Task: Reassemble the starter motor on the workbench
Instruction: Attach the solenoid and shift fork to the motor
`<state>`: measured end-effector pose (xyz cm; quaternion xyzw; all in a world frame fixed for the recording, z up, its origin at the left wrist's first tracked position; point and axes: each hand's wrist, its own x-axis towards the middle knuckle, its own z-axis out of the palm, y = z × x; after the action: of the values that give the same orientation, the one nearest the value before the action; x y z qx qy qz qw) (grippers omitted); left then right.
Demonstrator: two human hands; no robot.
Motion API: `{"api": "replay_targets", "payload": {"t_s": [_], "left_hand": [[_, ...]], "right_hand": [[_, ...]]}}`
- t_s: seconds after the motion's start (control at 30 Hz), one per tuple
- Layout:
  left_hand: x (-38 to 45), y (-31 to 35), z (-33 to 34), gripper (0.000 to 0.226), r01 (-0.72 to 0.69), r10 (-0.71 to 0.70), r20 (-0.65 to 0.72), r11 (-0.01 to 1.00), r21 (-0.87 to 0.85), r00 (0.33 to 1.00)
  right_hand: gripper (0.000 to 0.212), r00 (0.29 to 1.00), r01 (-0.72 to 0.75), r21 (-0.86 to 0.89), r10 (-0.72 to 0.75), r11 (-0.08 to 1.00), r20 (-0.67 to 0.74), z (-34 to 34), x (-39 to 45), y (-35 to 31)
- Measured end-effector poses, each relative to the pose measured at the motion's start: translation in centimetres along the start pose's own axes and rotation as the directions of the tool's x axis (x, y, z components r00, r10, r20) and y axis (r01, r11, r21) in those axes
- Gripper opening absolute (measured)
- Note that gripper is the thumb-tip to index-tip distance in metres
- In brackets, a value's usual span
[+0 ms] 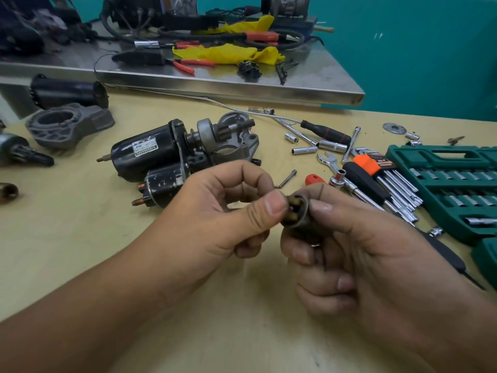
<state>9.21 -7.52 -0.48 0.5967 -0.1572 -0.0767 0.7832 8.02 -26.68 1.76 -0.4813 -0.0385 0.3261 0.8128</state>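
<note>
Two hands meet just in front of the starter motor (172,152), which lies on its side on the workbench (80,238) with its pinion gear (243,127) and shaft bare and its nose housing (236,146) loose behind them. Right of the motor, a green socket case (441,189) stands open among scattered sockets and hex keys (390,181). Nearer you than the motor, your right hand (363,251) curls round a small greasy cylindrical part (295,211), thumb and fingers pinching its rim. Your left hand (228,208) pinches the open end of that part, thumb pressed to the pale pieces showing inside. Those pieces look loose; tilt the cup or ease your thumb and they could drop out and roll among the sockets. Greasy fingers make a slip likelier.
</note>
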Motion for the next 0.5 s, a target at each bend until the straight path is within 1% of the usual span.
{"api": "replay_targets", "payload": {"t_s": [0.07, 0.13, 0.23, 0.3, 0.37, 0.43, 0.47, 0.5], "left_hand": [[-0.1, -0.3, 0.1, 0.011, -0.095, 0.097, -0.029, 0.994, 0.062, 0.995], [-0.1, -0.4, 0.1, 0.013, -0.192, 0.197, -0.024, 0.97, 0.148, 0.98], [-0.1, 0.1, -0.4, 0.01, -0.263, 0.272, 0.0, 0.933, 0.246, 0.962], [-0.1, 0.6, -0.7, 0.016, -0.305, 0.312, 0.04, 0.883, 0.356, 0.949], [-0.3, 1.0, -0.9, 0.023, -0.352, 0.368, 0.066, 0.8, 0.486, 0.927], [-0.4, 1.4, -0.9, 0.026, -0.398, 0.446, 0.099, 0.652, 0.645, 0.89], [-0.4, 1.5, -0.9, 0.027, -0.414, 0.475, 0.125, 0.574, 0.707, 0.871], [-0.4, 1.7, -0.8, 0.029, -0.425, 0.493, 0.149, 0.516, 0.743, 0.857]], "right_hand": [[0.017, 0.999, 0.032, -0.012, -0.032, 0.999, 0.021, 0.2, 0.0, 0.2], [0.021, 0.998, 0.06, -0.014, -0.06, 0.998, 0.02, 0.2, 0.0, 0.5], [0.024, 0.994, 0.103, -0.019, -0.103, 0.995, -0.027, 0.2, 0.1, 0.5], [0.024, 0.991, 0.125, -0.025, -0.126, 0.992, -0.042, 0.0, 0.2, 0.4], [0.025, 0.988, 0.145, -0.056, -0.148, 0.988, -0.048, -0.1, 0.2, 0.3], [0.023, 0.982, 0.172, -0.11, -0.179, 0.979, -0.057, -0.3, 0.2, 0.3], [0.023, 0.979, 0.189, -0.13, -0.198, 0.973, -0.054, -0.4, 0.1, 0.4], [0.025, 0.976, 0.208, -0.138, -0.215, 0.968, -0.038, -0.5, 0.1, 0.4]]}}
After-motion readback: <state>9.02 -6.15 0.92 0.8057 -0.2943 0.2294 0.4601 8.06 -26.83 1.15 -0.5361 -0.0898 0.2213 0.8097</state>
